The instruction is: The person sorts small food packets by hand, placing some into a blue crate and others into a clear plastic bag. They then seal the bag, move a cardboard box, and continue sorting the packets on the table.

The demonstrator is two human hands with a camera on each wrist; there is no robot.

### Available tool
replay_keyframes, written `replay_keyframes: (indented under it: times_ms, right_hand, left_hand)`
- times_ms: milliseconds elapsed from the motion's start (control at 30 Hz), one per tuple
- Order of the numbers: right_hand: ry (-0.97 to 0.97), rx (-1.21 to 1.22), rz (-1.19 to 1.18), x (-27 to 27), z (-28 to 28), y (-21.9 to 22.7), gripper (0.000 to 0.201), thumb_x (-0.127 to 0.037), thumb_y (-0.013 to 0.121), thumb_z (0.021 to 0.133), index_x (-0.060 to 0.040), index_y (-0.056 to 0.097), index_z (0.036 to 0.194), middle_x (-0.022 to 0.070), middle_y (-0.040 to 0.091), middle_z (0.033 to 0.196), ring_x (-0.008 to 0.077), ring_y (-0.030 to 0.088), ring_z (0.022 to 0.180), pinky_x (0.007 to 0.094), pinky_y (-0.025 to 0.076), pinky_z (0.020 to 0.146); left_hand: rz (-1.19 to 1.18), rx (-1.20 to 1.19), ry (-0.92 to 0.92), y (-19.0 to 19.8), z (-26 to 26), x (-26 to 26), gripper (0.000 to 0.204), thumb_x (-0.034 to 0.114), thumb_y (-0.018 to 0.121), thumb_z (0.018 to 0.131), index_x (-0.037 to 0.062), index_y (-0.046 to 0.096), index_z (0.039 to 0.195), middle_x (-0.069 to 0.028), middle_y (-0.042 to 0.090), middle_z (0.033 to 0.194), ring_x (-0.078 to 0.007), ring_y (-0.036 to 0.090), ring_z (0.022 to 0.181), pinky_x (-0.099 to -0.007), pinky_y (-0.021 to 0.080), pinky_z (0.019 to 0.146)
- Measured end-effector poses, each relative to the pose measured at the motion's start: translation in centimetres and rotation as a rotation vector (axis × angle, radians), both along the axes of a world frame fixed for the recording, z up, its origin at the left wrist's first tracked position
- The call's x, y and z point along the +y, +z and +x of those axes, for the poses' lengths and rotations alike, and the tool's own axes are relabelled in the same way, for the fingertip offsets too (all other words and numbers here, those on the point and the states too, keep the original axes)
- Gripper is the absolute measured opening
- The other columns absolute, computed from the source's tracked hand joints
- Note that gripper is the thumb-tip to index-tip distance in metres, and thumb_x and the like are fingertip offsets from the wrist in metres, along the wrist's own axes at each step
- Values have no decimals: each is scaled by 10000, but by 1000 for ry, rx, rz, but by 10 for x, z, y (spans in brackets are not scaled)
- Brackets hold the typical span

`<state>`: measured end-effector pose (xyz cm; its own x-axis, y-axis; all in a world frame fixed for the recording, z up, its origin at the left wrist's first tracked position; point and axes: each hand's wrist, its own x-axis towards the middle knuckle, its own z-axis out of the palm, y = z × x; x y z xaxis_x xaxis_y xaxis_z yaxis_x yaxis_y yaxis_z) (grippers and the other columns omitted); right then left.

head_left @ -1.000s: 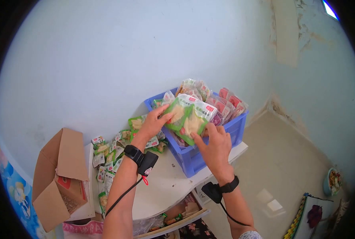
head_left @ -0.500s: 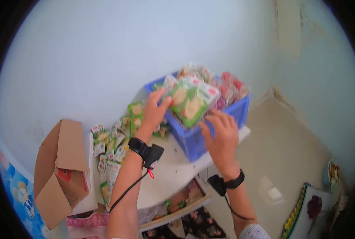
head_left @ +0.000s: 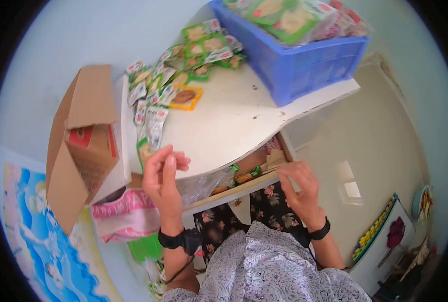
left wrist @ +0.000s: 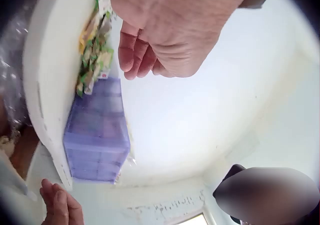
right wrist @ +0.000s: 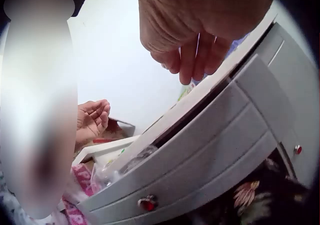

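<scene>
My left hand (head_left: 164, 176) hovers by the front edge of the white tabletop (head_left: 219, 121), fingers loosely bent and holding nothing. Over the right end of the pulled-out drawer (head_left: 229, 195) is my right hand (head_left: 302, 189), its fingers relaxed around bare air. Both hands show without anything in them in the wrist views. At the back right stands a blue plastic crate (head_left: 314, 65), heaped with packets; a green-and-white double food pack (head_left: 294, 25) lies on top. Many small green-and-white packets (head_left: 156, 121) are spread along the table's left side, among them a yellow-edged one (head_left: 186, 97).
An open cardboard box (head_left: 91, 98) stands left of the table. Clear plastic and small wrapped items (head_left: 246, 176) lie in the drawer. A pink cloth (head_left: 126, 216) hangs below the box. Tiled floor (head_left: 354, 146) extends on the right, with a bowl (head_left: 424, 201) farther off.
Both hands have let go of the double pack, which stays on the crate's heap, and have drawn back toward the body. The head view has tilted downward, showing the drawer and lap.
</scene>
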<state>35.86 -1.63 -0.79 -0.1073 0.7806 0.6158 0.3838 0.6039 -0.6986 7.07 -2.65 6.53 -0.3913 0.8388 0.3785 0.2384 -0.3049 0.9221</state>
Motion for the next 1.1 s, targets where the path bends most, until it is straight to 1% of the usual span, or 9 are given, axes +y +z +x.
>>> replay_keyframes:
  times_ms: [67, 167, 267, 467, 667, 767, 867, 967, 1100]
  right_hand:
    - [72, -45, -38, -12, -14, -9, 154, 45, 735, 827, -17, 690, 961, 122, 714, 963, 328, 668, 900, 416, 526, 772]
    - [103, -133, -17, -15, -37, -15, 175, 11, 757, 809, -41, 693, 964, 96, 716, 976, 309, 671, 926, 420, 518, 808]
    - [159, -195, 28, -11, -58, -21, 173, -41, 772, 813, -76, 695, 965, 60, 714, 969, 276, 662, 926, 402, 485, 814]
    - [146, -336, 76, -10, -80, -26, 173, -41, 775, 813, -100, 708, 961, 30, 717, 951, 246, 649, 872, 383, 432, 748]
    - [111, -340, 101, -11, -87, -36, 151, -65, 775, 821, -103, 710, 951, 37, 718, 938, 244, 650, 871, 395, 428, 754]
    - [83, -373, 81, -14, -87, -35, 137, -75, 766, 827, -104, 711, 948, 38, 716, 938, 243, 651, 871, 394, 426, 758]
    - [101, -352, 80, -12, -86, -35, 137, -65, 761, 824, -103, 708, 945, 33, 711, 934, 242, 646, 861, 388, 411, 746]
    - [161, -315, -6, -15, -80, -33, 145, -112, 759, 845, -88, 723, 983, 61, 718, 998, 255, 651, 933, 397, 450, 820]
    - [393, 246, -387, -16, -71, -16, 462, -299, 715, 947, -45, 612, 1319, 152, 666, 1276, 291, 620, 1177, 436, 454, 1040]
  left_hand:
    - [-75, -54, 113, -24, -10, -32, 207, 81, 655, 1001, -14, 665, 1184, -100, 715, 1021, -150, 675, 852, -290, 566, 729]
    - [-150, 372, 115, -52, -15, -67, 223, 67, 745, 909, 15, 696, 1121, -79, 709, 998, -197, 660, 854, -331, 551, 761]
    - [-90, 813, 92, -52, -10, -78, 288, 99, 805, 825, 37, 714, 1091, -88, 680, 1073, -274, 616, 991, -391, 506, 875]
    - [-190, 898, 265, -44, -15, -80, 462, 145, 807, 794, 24, 670, 1219, -135, 618, 1209, -347, 548, 1142, -435, 439, 1008]
    - [-262, 712, 250, -76, -42, -96, 453, 139, 792, 808, 2, 650, 1216, -150, 636, 1149, -377, 558, 1106, -452, 462, 963]
    - [-267, 660, 247, -93, -43, -100, 312, 112, 767, 843, 4, 662, 1116, -111, 658, 992, -326, 613, 983, -407, 496, 874]
    - [-196, 318, 261, -85, -32, -105, 179, 101, 726, 934, -5, 643, 1053, -65, 632, 859, -216, 609, 804, -326, 497, 762]
    - [-68, -277, 240, -65, -28, -108, 133, 135, 669, 1015, 7, 634, 1006, -36, 601, 816, -126, 553, 717, -266, 467, 697]
    - [64, -551, 162, -29, -29, -108, 119, 124, 596, 1053, 10, 605, 1018, -16, 565, 730, -105, 526, 662, -268, 434, 610]
